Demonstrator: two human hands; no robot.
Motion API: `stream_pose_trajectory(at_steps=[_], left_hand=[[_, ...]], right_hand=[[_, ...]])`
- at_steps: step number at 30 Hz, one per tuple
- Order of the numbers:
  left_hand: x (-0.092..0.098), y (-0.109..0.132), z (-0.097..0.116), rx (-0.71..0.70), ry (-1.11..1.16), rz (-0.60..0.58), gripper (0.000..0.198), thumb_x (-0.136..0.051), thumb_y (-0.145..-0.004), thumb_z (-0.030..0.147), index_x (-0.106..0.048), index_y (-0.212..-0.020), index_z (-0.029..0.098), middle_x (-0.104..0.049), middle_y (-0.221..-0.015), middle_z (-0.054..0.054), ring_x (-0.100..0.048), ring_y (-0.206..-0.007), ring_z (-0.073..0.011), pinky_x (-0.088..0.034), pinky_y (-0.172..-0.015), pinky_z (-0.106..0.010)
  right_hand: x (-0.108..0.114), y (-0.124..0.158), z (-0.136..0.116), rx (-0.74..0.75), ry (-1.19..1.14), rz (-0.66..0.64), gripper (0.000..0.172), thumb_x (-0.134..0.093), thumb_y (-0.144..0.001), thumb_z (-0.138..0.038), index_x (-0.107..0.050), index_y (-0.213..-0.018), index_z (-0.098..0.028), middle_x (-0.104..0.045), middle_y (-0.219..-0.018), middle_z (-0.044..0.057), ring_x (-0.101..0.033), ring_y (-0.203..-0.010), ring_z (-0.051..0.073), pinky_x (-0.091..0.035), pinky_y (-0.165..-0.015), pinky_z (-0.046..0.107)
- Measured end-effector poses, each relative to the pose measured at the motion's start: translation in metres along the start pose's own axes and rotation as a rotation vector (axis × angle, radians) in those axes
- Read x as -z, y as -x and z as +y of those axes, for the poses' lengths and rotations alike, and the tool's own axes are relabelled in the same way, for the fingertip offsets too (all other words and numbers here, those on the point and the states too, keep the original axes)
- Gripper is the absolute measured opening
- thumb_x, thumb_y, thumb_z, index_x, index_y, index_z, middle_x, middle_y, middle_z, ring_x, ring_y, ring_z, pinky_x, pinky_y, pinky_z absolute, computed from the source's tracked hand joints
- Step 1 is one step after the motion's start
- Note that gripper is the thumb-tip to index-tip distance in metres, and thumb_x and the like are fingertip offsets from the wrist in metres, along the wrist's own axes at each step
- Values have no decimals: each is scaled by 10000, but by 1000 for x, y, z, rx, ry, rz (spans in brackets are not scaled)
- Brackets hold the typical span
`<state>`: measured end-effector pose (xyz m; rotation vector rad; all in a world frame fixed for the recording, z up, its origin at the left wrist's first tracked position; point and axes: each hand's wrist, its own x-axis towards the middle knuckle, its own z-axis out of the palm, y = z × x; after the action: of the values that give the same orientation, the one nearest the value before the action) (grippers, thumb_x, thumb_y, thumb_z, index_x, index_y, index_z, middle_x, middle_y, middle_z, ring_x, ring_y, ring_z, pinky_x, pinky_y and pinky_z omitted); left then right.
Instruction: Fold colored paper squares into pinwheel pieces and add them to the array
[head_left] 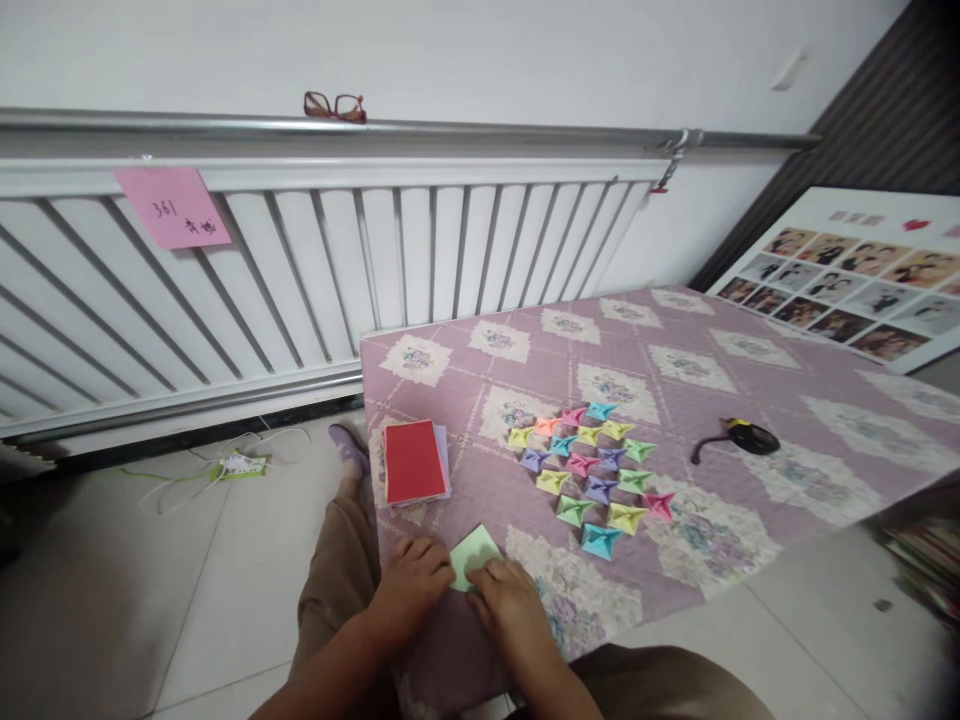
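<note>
A pale green square of paper [477, 553] lies at the near edge of the cloth-covered table, turned cornerwise to me. At its left corner, my left hand [411, 585] is closed with its curled fingers on the paper's edge. My right hand [514, 605] grips the lower right side, thumb and fingers pressed together there. Beyond the left hand sits a stack of coloured paper [415, 461], a red sheet on top and lilac showing beneath. To the right, several small folded paper boats [600, 490] in yellow, blue, pink, green and purple stand in rough rows.
A purple floral cloth [480, 390] covers the table. On its right side rests a black object with a strap [752, 437]. Behind are a white radiator [450, 240], a pink note [174, 207] and glasses [334, 107] on a pipe. A power strip [240, 465] lies on the floor.
</note>
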<state>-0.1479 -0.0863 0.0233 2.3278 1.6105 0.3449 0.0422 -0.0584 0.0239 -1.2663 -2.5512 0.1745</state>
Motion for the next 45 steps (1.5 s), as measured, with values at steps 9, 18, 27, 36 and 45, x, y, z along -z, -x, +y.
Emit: stream_pose_trajectory(at_steps=[9,18,27,36,45], left_hand=[[-1,-1,-6,-73,-107,15,148,-605,-880,285,-603,-1022,243,-614,-1076,-26,-515,-1022,-213,-321,-915,-367],[25,-3,5,-60,11,225,179,-481,-925,172,-643,-885,237,-645,-921,-24,-562,-888,-184,-401,-842,-349],[46,-3,2,92,370,562,199,-433,-903,169,-618,-966,205,-636,-1000,-79,-586,-975,-198,-476,-884,-350],[-11,18,20,46,191,104,433,-686,-740,256,-582,-1160,265,-571,-1245,-68,-496,-1152,-272,-384,-987,-426],[-21,12,22,67,138,52,399,-719,-753,338,-580,-1124,287,-569,-1251,-31,-488,-1138,-271,-372,-963,-433]], right_hand=[[-2,4,3,65,83,27,80,-628,-847,-170,-637,-818,-244,-632,-778,-1,-579,-756,194,-395,-720,305],[18,-2,-12,-58,-225,112,214,-487,-903,-207,-615,-733,-234,-610,-734,13,-585,-710,185,-433,-664,291],[8,-8,0,-543,-843,120,221,-489,-808,-460,-471,-820,-240,-507,-496,-74,-508,-427,145,-398,-421,238],[-3,8,7,-453,-456,63,41,-470,-812,-225,-499,-824,-249,-622,-621,-28,-607,-541,168,-414,-526,253],[-7,13,10,-250,-209,57,140,-528,-836,-142,-604,-770,-240,-650,-864,46,-612,-876,220,-469,-776,311]])
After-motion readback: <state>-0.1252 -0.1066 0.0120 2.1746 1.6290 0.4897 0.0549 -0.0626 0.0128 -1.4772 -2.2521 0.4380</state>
